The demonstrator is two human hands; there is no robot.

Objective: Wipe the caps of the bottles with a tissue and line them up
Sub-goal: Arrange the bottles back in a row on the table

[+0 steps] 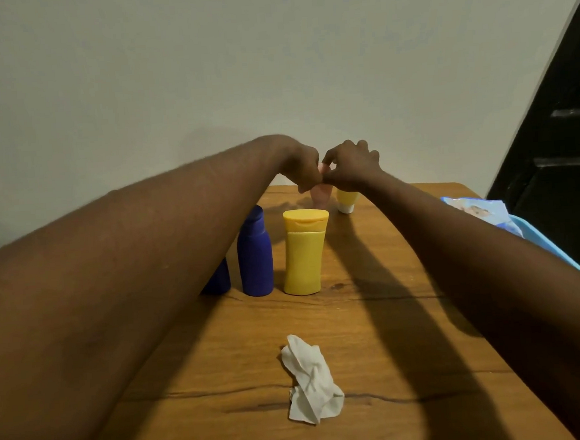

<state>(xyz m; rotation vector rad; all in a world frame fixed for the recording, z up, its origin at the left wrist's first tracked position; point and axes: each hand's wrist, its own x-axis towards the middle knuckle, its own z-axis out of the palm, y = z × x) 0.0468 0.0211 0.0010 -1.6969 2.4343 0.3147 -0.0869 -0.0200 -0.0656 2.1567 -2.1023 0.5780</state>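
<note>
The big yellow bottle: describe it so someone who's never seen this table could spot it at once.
On the wooden table, past the crumpled tissue, three bottles stand in a row. The yellow bottle ends the row on the right, beside two blue bottles; its wide yellow flip cap sets it apart.

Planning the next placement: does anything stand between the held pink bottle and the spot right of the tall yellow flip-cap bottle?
Nothing visible. Only bare wooden table lies between the pink bottle and that spot beside the tall yellow flip-cap bottle; the small yellow white-capped tube stands off to the right.
</note>
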